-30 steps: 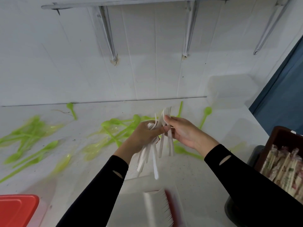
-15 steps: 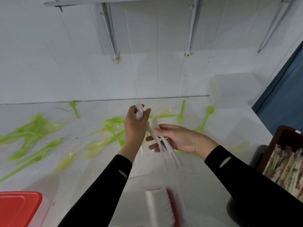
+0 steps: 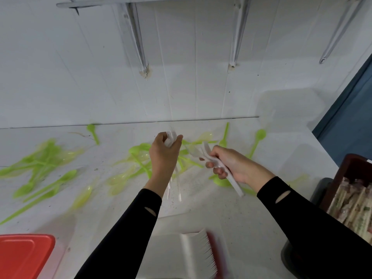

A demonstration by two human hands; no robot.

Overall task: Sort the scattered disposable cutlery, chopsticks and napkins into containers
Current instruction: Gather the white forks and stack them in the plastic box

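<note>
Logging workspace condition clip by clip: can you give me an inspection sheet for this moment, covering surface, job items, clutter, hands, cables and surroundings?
Surface: white table, dotted with dark specks.
Job's things: green spoons scattered across it; stacked white forks at the near edge; wrapped chopsticks in the brown box at right.
Clutter: red lid near left; translucent tub far right.
Grippers: left hand grips a fork bundle, tines up; right hand grips white cutlery.
Cables: nothing seen.
Surroundings: white panelled wall with shelf brackets; blue panel at right.
</note>
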